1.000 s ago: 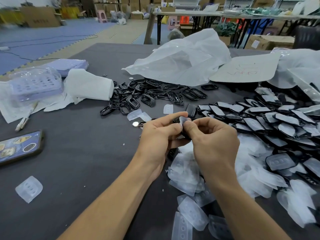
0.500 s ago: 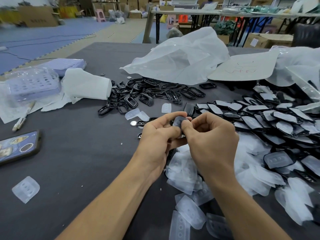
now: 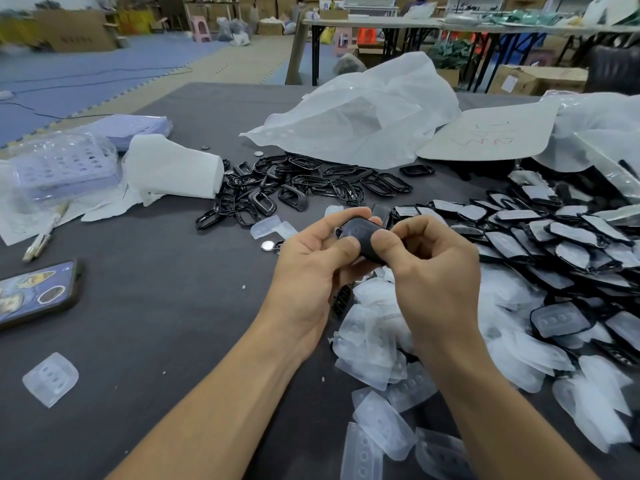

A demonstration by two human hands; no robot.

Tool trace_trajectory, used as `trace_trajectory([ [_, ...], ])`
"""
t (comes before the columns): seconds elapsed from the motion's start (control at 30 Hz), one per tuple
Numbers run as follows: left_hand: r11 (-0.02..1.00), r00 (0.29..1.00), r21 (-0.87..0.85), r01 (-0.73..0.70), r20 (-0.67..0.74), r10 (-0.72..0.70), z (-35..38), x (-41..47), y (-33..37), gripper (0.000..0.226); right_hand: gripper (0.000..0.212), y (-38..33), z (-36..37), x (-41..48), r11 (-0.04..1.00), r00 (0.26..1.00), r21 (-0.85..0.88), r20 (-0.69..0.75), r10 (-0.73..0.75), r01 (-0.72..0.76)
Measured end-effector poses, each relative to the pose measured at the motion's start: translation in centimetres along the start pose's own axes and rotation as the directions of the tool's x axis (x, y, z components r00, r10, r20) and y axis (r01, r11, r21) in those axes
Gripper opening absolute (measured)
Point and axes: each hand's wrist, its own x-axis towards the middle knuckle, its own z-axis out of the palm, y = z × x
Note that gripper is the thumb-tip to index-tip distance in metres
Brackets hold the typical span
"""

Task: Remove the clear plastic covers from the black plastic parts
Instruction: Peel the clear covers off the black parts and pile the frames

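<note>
Now, bare black frames (image 3: 304, 188) heaped at twelve o'clock, covered parts (image 3: 554, 237) banked at three, loose clear covers (image 3: 377, 344) piled at five, a phone (image 3: 34, 292) at nine. Dark grey surface (image 3: 156, 323), warehouse boxes (image 3: 536, 77) behind. Dead centre, left hand (image 3: 311, 268) and right hand (image 3: 433, 268) both pinch one black part (image 3: 360, 237), fingers (image 3: 341, 249) curled around it.

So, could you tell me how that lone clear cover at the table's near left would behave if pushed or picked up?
The lone clear cover looks thin and translucent, so it is probably light and a little bendy. It lies flat on the dark table, so a push should slide it rather than roll it.
</note>
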Motion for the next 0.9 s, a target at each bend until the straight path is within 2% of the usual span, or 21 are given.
trace_trajectory([
  [0.13, 0.977, 0.996, 0.200, -0.077, 0.048, 0.069, -0.5, -0.1, 0.3, 0.042, 0.015, 0.2, -0.3, 0.2, 0.996, 1.000, 0.085, -0.015, -0.005, 0.006],
  [0.23, 0.959, 0.995, 0.267, -0.091, 0.054, 0.080, -0.9, -0.2, 0.8, 0.045, 0.017, 0.4, -0.3, 0.4, 0.996, 1.000, 0.090, -0.017, -0.011, 0.013],
  [0.43, 0.943, 0.994, 0.320, -0.087, -0.031, 0.102, -1.1, -0.1, 1.0, 0.031, 0.015, 0.4, -0.2, 0.3, 0.996, 0.998, 0.064, 0.012, -0.055, 0.054],
  [0.6, 0.934, 0.993, 0.351, -0.064, -0.073, 0.095, -1.2, 0.1, 1.0, 0.036, 0.017, 0.5, -0.3, 0.3, 0.996, 0.998, 0.074, 0.047, -0.048, 0.045],
  [0.73, 0.933, 0.992, 0.357, -0.049, -0.092, 0.087, -1.1, 0.2, 0.9, 0.042, 0.007, 0.3, -0.3, 0.3, 0.994, 0.991, 0.110, 0.137, 0.004, -0.019],
  [0.9, 0.942, 0.990, 0.334, -0.032, -0.118, 0.076, -1.1, 0.0, 0.9, 0.039, 0.005, 0.4, -0.2, 0.3, 0.991, 0.986, 0.122, 0.164, 0.026, -0.046],
])
